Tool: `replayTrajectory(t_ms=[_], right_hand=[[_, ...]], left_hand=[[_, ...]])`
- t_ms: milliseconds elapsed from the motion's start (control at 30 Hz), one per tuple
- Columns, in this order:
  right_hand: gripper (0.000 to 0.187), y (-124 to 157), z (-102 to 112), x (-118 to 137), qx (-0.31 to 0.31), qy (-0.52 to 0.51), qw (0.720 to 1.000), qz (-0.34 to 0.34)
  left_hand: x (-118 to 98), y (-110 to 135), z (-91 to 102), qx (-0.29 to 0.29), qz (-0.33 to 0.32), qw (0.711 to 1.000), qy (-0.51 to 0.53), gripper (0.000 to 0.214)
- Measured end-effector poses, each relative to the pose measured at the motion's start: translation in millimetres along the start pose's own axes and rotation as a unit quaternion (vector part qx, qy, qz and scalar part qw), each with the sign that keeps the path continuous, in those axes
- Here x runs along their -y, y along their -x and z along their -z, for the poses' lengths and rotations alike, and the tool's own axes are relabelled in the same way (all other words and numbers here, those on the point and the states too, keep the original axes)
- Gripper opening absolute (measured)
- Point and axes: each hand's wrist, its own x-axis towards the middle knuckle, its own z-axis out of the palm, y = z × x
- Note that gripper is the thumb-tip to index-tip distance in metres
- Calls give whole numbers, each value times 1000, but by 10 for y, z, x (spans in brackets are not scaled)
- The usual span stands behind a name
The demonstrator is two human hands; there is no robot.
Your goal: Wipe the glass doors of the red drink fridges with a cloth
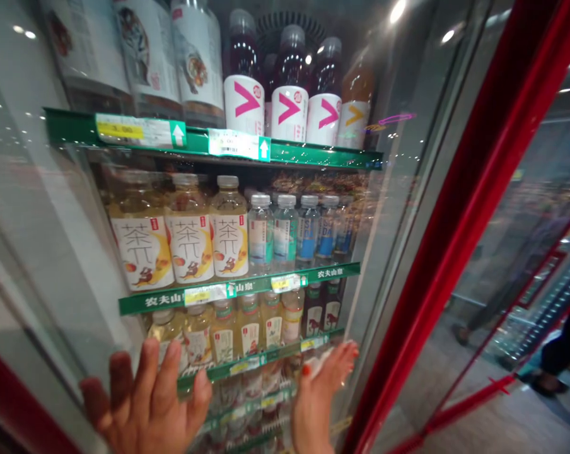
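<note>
My left hand (147, 400) is raised at the bottom of the view, its fingers spread, with nothing in it. It is close to the glass door (403, 157) of a drinks fridge; whether it touches the pane I cannot tell. Further right, my right hand (316, 400) reaches toward the same glass with its fingers stretched forward. A white cloth (319, 360), thin and perhaps a tissue, shows between its thumb and fingers, held against the pane. The rest of the cloth is hidden by the hand.
Behind the glass stand tea bottles (188, 246), small clear bottles (285, 233) and dark purple drinks (289, 101) on green-edged shelves (313, 154). A red door frame (459, 233) slants along the right. Beyond it, a person's leg and shoe (547, 381) show on the floor.
</note>
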Motion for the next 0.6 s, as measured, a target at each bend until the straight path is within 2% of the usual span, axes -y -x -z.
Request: replayTrajectory(t_ms=[67,100,133,167,200,300,367,433,467,533,567,600], right_hand=[[81,210,13,351,29,-14,990,134],[81,257,35,432,30,-21,979,200],[83,247,69,429,24,-25,969,245],[84,178,111,347,11,-23,967,252],[86,54,158,209,-2,-17,974,224],[88,-494,271,-182,-38,-2,997,67],[86,-783,296,-137,-54,-7,998,6],[86,-865,302,160,-35,-17,999,17],[87,-838,305,336,-14,-23,998,61],[90,-741,318,573,22,-28,975,219],[91,-717,328,587,30,-26,955,293],[91,-736,342,524,33,-21,942,333]], left_hand=[[16,5,8,7,1,1000,3,89],[24,8,13,10,2,1000,5,90],[28,10,18,12,2,1000,6,91],[28,11,22,13,3,1000,5,92],[22,11,25,13,3,1000,3,92],[-14,2,23,3,3,1000,-10,89],[-36,-9,16,-4,6,1000,-15,87],[-42,-23,14,-3,6,1000,-17,87],[-40,-29,16,-3,3,1000,-17,88],[-30,-40,22,-3,-3,1000,-17,87],[-26,-44,25,-4,-4,1000,-17,87],[-25,-48,27,-5,-5,1000,-19,87]])
